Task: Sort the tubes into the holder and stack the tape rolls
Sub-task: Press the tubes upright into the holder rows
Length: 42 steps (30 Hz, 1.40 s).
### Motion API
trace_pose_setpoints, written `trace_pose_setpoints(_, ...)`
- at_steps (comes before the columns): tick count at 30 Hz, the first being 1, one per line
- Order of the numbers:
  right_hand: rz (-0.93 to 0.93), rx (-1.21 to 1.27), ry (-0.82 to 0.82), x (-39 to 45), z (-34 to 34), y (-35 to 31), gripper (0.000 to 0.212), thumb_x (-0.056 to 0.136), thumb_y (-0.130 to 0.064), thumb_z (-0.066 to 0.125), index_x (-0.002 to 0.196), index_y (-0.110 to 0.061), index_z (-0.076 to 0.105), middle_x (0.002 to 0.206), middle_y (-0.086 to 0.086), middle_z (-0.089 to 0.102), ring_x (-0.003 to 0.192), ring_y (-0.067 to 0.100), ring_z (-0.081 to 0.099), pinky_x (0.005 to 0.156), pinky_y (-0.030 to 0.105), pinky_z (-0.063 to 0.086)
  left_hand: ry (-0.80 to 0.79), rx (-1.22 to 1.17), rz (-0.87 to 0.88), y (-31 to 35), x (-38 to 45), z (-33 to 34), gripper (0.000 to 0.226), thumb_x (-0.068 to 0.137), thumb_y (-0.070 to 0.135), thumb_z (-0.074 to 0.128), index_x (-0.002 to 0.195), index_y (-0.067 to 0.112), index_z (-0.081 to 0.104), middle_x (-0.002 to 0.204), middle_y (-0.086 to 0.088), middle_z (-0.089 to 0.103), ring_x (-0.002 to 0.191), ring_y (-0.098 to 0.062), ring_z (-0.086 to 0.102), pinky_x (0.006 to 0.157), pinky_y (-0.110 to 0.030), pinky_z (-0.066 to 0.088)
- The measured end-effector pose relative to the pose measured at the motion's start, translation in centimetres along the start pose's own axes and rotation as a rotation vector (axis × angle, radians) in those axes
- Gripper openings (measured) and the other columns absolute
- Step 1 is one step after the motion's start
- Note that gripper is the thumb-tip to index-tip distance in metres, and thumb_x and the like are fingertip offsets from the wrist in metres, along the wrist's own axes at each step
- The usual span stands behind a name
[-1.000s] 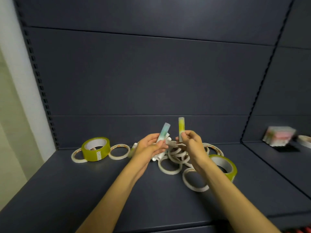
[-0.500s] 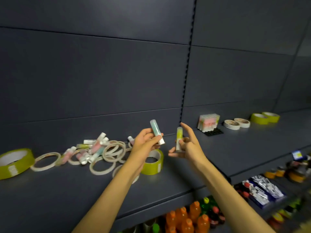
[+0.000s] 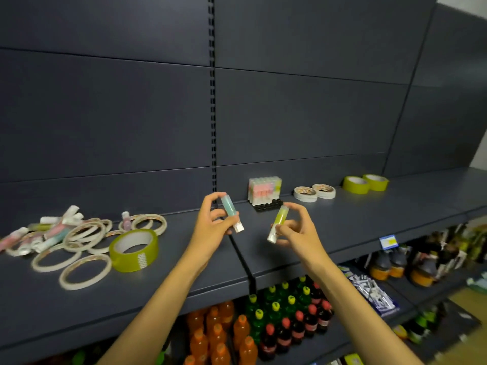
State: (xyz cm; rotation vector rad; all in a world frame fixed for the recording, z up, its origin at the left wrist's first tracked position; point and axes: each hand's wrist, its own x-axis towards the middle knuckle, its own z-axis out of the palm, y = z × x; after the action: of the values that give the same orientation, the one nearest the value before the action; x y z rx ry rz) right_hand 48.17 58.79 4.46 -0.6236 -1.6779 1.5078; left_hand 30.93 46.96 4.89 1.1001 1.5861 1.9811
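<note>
Now, you hold one tube in each hand, both raised above the shelf (image 3: 369, 214) and short of the holder (image 3: 267, 206), which sits at the back of the shelf with a block of tubes (image 3: 264, 187) already standing upright in it. Your left hand (image 3: 210, 227) pinches the teal tube (image 3: 232, 214) between thumb and fingers; its long axis leans, white cap low and toward you. Your right hand (image 3: 297, 233) grips the yellow-green tube (image 3: 276, 223) low on its body, also tilted, cap end down. The holder lies beyond and between both hands, a little nearer the right one, so that tube looks likelier to go in first; each tube would need turning near upright to match the standing ones. Nothing stands between hands and holder. Left of the holder, well apart, lie the loose tubes (image 3: 60, 227) tangled among thin tape rings (image 3: 84, 271) and a wide green tape roll (image 3: 134, 248). Right of the holder sit flat white rolls (image 3: 313, 192) and two green rolls (image 3: 365, 183).
</note>
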Motion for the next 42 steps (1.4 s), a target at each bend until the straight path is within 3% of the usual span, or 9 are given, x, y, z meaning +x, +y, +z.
trace_pose_setpoints(9, -0.049, 0.019, 0.052, 4.7, -8.0, 4.0, 0.029, 0.096, -0.008, 0.063, 0.115, -0.028, 0.058, 0.075, 0.008, 0.062, 0.078, 0.021, 0.065, 0.074, 0.041, 0.061, -0.015, 0.153, 0.042, -3.9, 3.9, 8.0, 0.021, 0.095, 0.011, 0.065, 0.109, 0.024, 0.056, 0.090, -0.010, 0.071, 0.078, -0.021, 0.072, 0.065, -0.028, 0.057)
trace_pose_setpoints(13, -0.059, -0.006, 0.041, 8.3, -10.2, 6.0, 0.029, 0.095, -0.011, 0.066, 0.114, -0.030, 0.056, 0.090, 0.019, 0.069, 0.089, 0.033, 0.069, 0.081, 0.046, 0.059, 0.026, 0.190, 0.065, -5.7, 7.3, 10.7, 0.025, 0.092, 0.010, 0.069, 0.111, 0.020, 0.057, 0.095, -0.004, 0.070, 0.076, -0.021, 0.073, 0.064, -0.029, 0.059)
trace_pose_setpoints(17, -0.043, 0.004, -0.014, 12.6, -11.8, 7.3, 0.028, 0.094, -0.008, 0.067, 0.114, -0.025, 0.056, 0.092, 0.021, 0.070, 0.085, 0.032, 0.068, 0.078, 0.045, 0.059, 0.041, 0.230, 0.104, -7.4, 11.3, 12.6, 0.023, 0.090, 0.009, 0.071, 0.109, 0.019, 0.061, 0.077, 0.013, 0.067, 0.069, -0.008, 0.066, 0.068, -0.033, 0.061)
trace_pose_setpoints(23, -0.050, -0.031, -0.039, 19.3, -14.3, 9.2, 0.032, 0.091, -0.004, 0.068, 0.112, -0.026, 0.061, 0.084, 0.010, 0.064, 0.081, 0.026, 0.067, 0.081, 0.048, 0.061, 0.169, 0.399, 0.144, -10.0, 15.8, 14.7, 0.023, 0.086, 0.017, 0.077, 0.105, 0.021, 0.066, 0.093, 0.002, 0.069, 0.082, -0.009, 0.069, 0.072, -0.015, 0.055)
trace_pose_setpoints(28, -0.132, -0.076, -0.032, 22.9, -14.4, 9.6, 0.033, 0.090, -0.004, 0.067, 0.111, -0.028, 0.058, 0.089, 0.006, 0.067, 0.078, 0.025, 0.070, 0.080, 0.051, 0.060, 0.219, 0.495, 0.178, -10.7, 18.4, 16.6, 0.021, 0.083, 0.015, 0.079, 0.100, 0.017, 0.068, 0.084, 0.001, 0.069, 0.078, -0.008, 0.067, 0.077, -0.028, 0.058)
trace_pose_setpoints(32, -0.211, -0.134, -0.053, 25.5, -13.8, 9.7, 0.031, 0.089, 0.001, 0.066, 0.110, -0.020, 0.058, 0.083, -0.016, 0.064, 0.076, 0.009, 0.065, 0.078, 0.049, 0.059, 0.253, 0.710, 0.223, -11.0, 20.6, 17.6, 0.017, 0.084, 0.026, 0.078, 0.097, 0.025, 0.067, 0.083, 0.010, 0.065, 0.077, -0.005, 0.064, 0.074, -0.032, 0.056)
trace_pose_setpoints(35, -0.219, -0.116, -0.068, 27.2, -13.4, 10.2, 0.032, 0.089, 0.001, 0.067, 0.111, -0.020, 0.057, 0.083, -0.006, 0.065, 0.078, 0.007, 0.064, 0.078, 0.047, 0.059, 0.293, 1.006, 0.265, -10.9, 21.3, 18.3, 0.019, 0.088, 0.038, 0.070, 0.104, 0.027, 0.066, 0.085, 0.012, 0.055, 0.086, -0.012, 0.058, 0.073, -0.034, 0.050)
trace_pose_setpoints(38, -0.248, -0.133, -0.098, 28.8, -13.4, 10.5, 0.035, 0.090, -0.001, 0.067, 0.110, -0.027, 0.055, 0.086, 0.001, 0.068, 0.077, 0.013, 0.066, 0.076, 0.038, 0.058, 0.306, 1.151, 0.390, -11.2, 22.1, 19.0, 0.018, 0.089, 0.031, 0.071, 0.103, 0.020, 0.066, 0.079, 0.011, 0.045, 0.085, -0.023, 0.053, 0.078, -0.038, 0.045)
trace_pose_setpoints(42, -0.296, -0.181, -0.130, 30.5, -12.7, 11.0, 0.037, 0.090, -0.002, 0.065, 0.110, -0.031, 0.053, 0.087, 0.003, 0.066, 0.079, 0.014, 0.066, 0.073, 0.032, 0.057, 0.316, 1.253, 0.457, -12.8, 23.2, 18.7, 0.017, 0.089, 0.033, 0.072, 0.102, 0.024, 0.066, 0.074, 0.008, 0.057, 0.079, -0.019, 0.049, 0.077, -0.036, 0.041)
